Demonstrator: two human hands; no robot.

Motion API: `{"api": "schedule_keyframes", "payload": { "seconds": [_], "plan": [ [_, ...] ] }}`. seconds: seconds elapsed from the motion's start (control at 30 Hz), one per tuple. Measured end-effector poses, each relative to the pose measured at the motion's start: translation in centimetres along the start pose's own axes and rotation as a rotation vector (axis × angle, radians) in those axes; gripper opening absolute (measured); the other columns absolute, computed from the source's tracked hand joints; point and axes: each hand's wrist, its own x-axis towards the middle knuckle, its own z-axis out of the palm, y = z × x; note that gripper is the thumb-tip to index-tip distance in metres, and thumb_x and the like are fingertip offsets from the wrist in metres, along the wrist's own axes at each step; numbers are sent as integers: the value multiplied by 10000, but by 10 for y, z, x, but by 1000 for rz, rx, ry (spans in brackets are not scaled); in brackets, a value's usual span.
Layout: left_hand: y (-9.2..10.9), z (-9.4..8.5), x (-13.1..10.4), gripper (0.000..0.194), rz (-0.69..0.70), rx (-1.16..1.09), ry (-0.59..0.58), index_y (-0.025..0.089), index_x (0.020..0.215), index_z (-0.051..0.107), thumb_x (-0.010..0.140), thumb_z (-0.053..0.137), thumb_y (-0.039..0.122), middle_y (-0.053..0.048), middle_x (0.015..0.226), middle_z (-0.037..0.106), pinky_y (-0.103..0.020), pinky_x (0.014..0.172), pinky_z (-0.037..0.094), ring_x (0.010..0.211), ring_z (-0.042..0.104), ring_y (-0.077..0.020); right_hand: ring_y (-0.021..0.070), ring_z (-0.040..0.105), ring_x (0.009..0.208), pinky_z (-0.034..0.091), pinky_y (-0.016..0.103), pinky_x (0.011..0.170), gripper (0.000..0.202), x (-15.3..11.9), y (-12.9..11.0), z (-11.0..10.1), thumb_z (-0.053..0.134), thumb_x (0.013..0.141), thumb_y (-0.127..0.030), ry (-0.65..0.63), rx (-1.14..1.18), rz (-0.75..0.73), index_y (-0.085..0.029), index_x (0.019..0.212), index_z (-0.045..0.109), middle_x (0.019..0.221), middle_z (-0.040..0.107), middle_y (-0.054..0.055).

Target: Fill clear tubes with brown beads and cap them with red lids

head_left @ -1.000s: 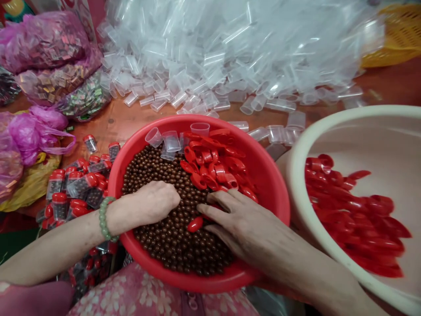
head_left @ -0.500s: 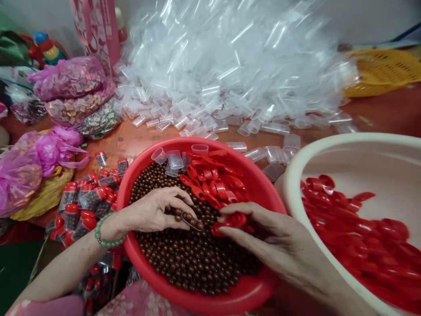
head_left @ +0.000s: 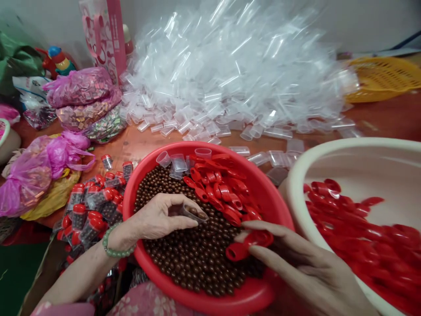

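Observation:
My left hand (head_left: pixel 164 216), with a green bead bracelet at the wrist, grips a small clear plastic container (head_left: pixel 194 213) that has brown balls inside. It hovers over a heap of round brown balls (head_left: pixel 197 259) in a red basin (head_left: pixel 289 219). To its right, my right hand (head_left: pixel 289 250) pinches a glossy red plastic cap (head_left: pixel 250 244) between thumb and fingers, above the balls and apart from the container. More red caps (head_left: pixel 220 184) lie in the basin's upper right, beside a few clear containers (head_left: pixel 179 162).
A white basin (head_left: pixel 292 175) on the right holds many red caps. Behind rises a big pile of clear containers (head_left: pixel 230 79). Filled red-capped containers (head_left: pixel 88 206) lie at the left, near pink plastic bags (head_left: pixel 79 85). A yellow basket (head_left: pixel 384 77) stands at the back right.
My right hand has moved right and toward me with the red cap, farther from my left hand. The container in my left hand now shows its open mouth more plainly. The view has shifted slightly.

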Motion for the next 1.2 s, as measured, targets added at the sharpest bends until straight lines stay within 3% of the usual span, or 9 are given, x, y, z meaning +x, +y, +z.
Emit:
{"api": "schedule_keyframes", "payload": {
  "seconds": [0.1,0.23,0.37,0.53,0.67,0.77,0.83,1.03,1.2],
  "plan": [
    [1,5,-3,200,-49,-81,14,137,965,673,781,676,217,-73,956,703,-292,848,472,891,638,-160,220,706,625,599,325,564,290,1,-1,4,719,772,-381,-2,207,120,-263,1031,665,786,747,55],
    [-3,14,-7,252,-103,-184,-20,135,914,630,776,718,327,-47,840,678,-258,750,482,764,623,-125,187,679,616,587,315,607,251,7,-19,20,737,758,-382,102,347,90,-275,964,642,763,717,30],
    [-7,18,-9,388,-100,-313,-22,135,883,590,770,715,484,-33,779,636,-222,647,482,682,599,-101,187,680,663,578,315,649,297,12,-28,35,758,732,-425,202,319,13,-268,951,632,793,710,40],
    [-11,21,-9,437,-97,-437,0,134,901,560,758,725,513,-21,746,624,-201,592,493,610,598,-85,187,689,728,575,313,705,275,9,-22,44,700,803,-405,290,166,-86,-256,1019,618,836,714,37],
    [-14,22,-8,437,-94,-503,6,139,936,544,771,715,505,-32,747,644,-213,592,509,616,635,-111,201,708,760,583,344,774,178,2,-18,46,624,875,-341,243,-39,-213,-253,1028,603,867,732,38],
    [-14,22,-7,418,-67,-484,82,142,941,571,754,735,479,-32,845,628,-248,643,527,711,633,-129,218,713,793,577,368,805,164,1,-18,46,589,897,-311,231,-322,-375,-262,1053,591,909,734,40],
    [-13,21,-7,399,-43,-418,142,135,890,592,745,738,477,-25,842,615,-248,689,506,736,594,-119,228,714,829,580,361,793,172,4,-19,44,557,914,-292,151,-544,-504,-264,1083,574,939,730,53],
    [-16,20,-5,369,-111,-393,252,148,866,581,733,727,460,-10,830,593,-256,745,455,761,540,-116,275,701,959,598,390,797,356,16,-7,37,432,919,-104,-98,-1057,-975,-133,1268,501,1068,705,174],
    [-19,21,-5,400,-125,-457,247,150,871,569,696,745,464,8,827,539,-261,771,449,786,511,-112,287,667,1072,599,373,858,519,18,2,36,404,928,-84,-252,-1194,-1089,-32,1440,333,1180,665,225]
  ]
}}
